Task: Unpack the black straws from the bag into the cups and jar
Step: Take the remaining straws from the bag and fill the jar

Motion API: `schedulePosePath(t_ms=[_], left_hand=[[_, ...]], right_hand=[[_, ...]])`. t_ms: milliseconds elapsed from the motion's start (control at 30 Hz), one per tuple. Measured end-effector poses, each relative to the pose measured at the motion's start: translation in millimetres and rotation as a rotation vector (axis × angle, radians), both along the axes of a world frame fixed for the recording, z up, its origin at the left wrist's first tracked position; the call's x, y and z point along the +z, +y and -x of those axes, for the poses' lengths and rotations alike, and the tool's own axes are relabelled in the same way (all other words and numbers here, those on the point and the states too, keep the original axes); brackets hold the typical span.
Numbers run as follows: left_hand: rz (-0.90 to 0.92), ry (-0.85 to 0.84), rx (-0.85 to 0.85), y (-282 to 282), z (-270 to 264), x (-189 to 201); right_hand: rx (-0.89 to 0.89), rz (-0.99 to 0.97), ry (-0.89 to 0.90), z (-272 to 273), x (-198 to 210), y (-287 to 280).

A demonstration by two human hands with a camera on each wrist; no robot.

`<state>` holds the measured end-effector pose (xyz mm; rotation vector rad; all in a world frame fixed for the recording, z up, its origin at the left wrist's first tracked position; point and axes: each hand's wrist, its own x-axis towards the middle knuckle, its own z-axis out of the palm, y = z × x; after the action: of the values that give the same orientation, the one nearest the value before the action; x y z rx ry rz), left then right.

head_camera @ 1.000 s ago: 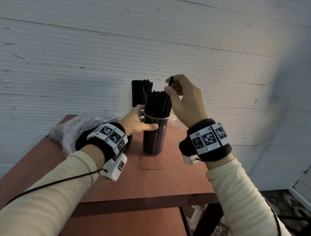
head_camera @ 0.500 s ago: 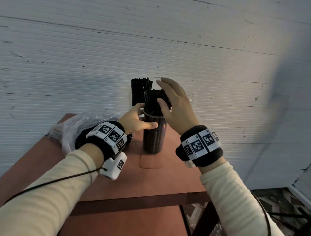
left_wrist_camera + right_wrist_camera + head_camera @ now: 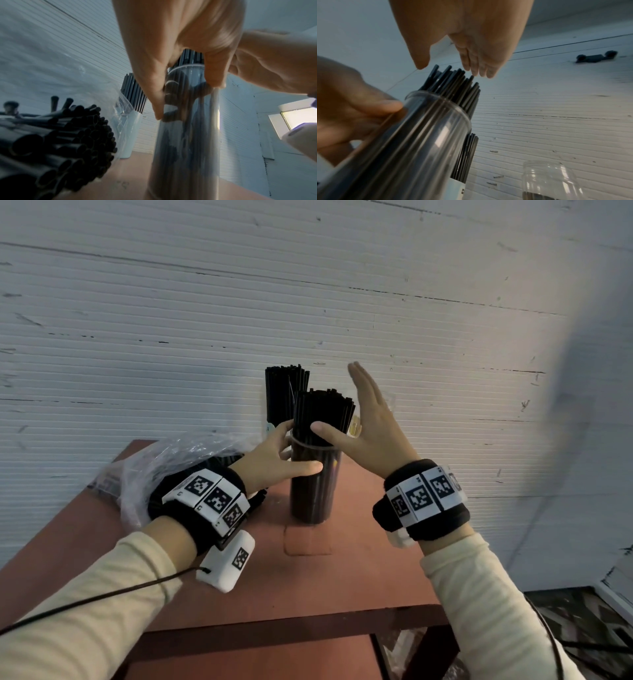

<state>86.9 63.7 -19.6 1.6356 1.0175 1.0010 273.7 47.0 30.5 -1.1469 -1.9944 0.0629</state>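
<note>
A clear cup (image 3: pixel 315 484) packed with black straws (image 3: pixel 323 412) stands upright on the red-brown table (image 3: pixel 359 577). My left hand (image 3: pixel 281 457) grips it just below the rim, thumb across the front; the left wrist view shows the fingers (image 3: pixel 154 94) curled on the wall. My right hand (image 3: pixel 359 412) is flat with straight fingers at the right of the straw tops, its thumb touching them and nothing in it. Behind stands a second cup (image 3: pixel 286 392), also full of straws. The plastic bag (image 3: pixel 171 467) with more straws (image 3: pixel 60 135) lies at the left. A clear jar (image 3: pixel 553 181) sits behind the right hand.
A white ribbed wall (image 3: pixel 308 302) rises directly behind the cups. The table's front edge (image 3: pixel 274 631) runs below my wrists, with floor beyond its right side. A cable trails from the left wrist unit (image 3: pixel 226 563).
My right hand let go of the straw it pinched above the cup, flattened over the straw tops, and now stands upright beside them. The left hand has stayed on the cup.
</note>
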Motion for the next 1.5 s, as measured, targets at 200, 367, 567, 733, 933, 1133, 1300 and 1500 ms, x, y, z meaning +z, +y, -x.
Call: schedulePosePath(t_ms=[200,367,567,733,933,1133,1300,1500], left_hand=[[-0.014,-0.203,0.205,18,0,10],[-0.176,-0.235,0.482,49,5,21],[-0.182,-0.135,0.563,93,0,20],[-0.033,0.017,0.476,122,-1,8],[0.049,0.048,0.466,139,4,-1],[0.068,0.076,0.461,148,7,-5],[0.076,0.074,0.461,147,8,-5],[0.069,0.105,0.497,145,8,-4]], right_hand=[[0.179,0.418,0.105,-4,-2,15],[0.264,0.462,0.124,-3,-7,30],[0.111,0.384,0.3,-16,-7,59],[-0.12,0.276,0.458,-1,-7,94],[-0.311,0.393,0.447,25,-12,143],[-0.35,0.465,0.404,30,-15,166],[-0.309,0.478,0.401,26,-17,160],[-0.253,0.39,0.37,9,-16,129]])
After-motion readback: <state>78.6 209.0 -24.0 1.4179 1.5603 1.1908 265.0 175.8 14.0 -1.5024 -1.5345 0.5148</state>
